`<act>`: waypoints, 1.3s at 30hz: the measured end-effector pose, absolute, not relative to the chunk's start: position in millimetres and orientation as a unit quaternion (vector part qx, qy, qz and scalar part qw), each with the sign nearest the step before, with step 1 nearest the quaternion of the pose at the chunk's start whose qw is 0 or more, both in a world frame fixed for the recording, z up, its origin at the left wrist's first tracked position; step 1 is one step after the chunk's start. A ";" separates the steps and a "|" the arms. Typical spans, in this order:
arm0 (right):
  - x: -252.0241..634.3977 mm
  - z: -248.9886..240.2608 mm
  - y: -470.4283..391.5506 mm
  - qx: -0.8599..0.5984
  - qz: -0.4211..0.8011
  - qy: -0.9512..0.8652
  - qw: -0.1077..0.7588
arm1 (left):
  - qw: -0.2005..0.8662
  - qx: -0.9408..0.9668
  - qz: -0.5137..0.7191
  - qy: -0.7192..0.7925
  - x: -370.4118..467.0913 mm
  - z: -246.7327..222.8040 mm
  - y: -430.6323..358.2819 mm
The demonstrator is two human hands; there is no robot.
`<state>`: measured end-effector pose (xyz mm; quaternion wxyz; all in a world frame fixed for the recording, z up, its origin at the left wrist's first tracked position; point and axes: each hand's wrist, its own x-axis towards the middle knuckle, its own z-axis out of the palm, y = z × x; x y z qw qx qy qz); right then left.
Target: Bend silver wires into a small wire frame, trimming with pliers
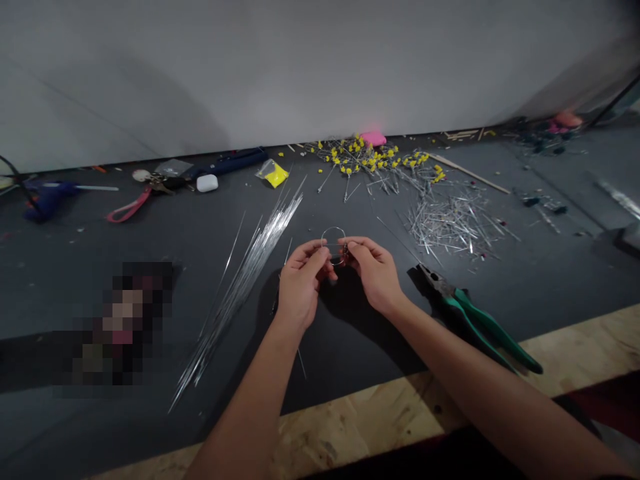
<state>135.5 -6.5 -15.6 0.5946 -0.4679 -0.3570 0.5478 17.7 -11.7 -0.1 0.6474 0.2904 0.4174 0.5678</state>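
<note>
Fingers (317, 260), left hand (299, 283) and right hand (377, 270): pinching opposite sides of thin round silver-wire ring (333, 227) | between both hands, equally near; no long axis | green-handled steel pliers (473, 311) on dark grey bench (115, 433), right of right hand

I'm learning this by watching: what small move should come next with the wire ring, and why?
Perhaps ease the right hand open slightly while the left hand steadies the wire ring: the hands cover parts of its sides, hiding its shape there.
</note>
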 end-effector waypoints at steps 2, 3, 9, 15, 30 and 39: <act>135.4 -14.1 -7.4 -0.473 0.541 -0.365 0.592 | 0.648 0.283 0.573 0.415 17.3 0.0 -11.6; 135.4 -13.5 -7.7 -0.474 0.538 -0.368 0.591 | 0.650 0.278 0.573 0.415 17.1 -0.1 -11.4; 135.7 -13.7 -8.4 -0.469 0.541 -0.376 0.589 | 0.657 0.260 0.570 0.420 15.5 -0.1 -9.8; 135.2 -11.4 -10.3 -0.469 0.540 -0.387 0.582 | 0.649 0.264 0.575 0.424 15.6 -1.6 -10.0; 135.2 -15.4 -8.8 -0.434 0.568 -0.345 0.608 | 0.634 0.260 0.589 0.429 16.7 1.1 -10.2; 135.8 -12.9 -7.1 -0.431 0.590 -0.318 0.604 | 0.634 0.274 0.591 0.417 18.7 1.9 -11.4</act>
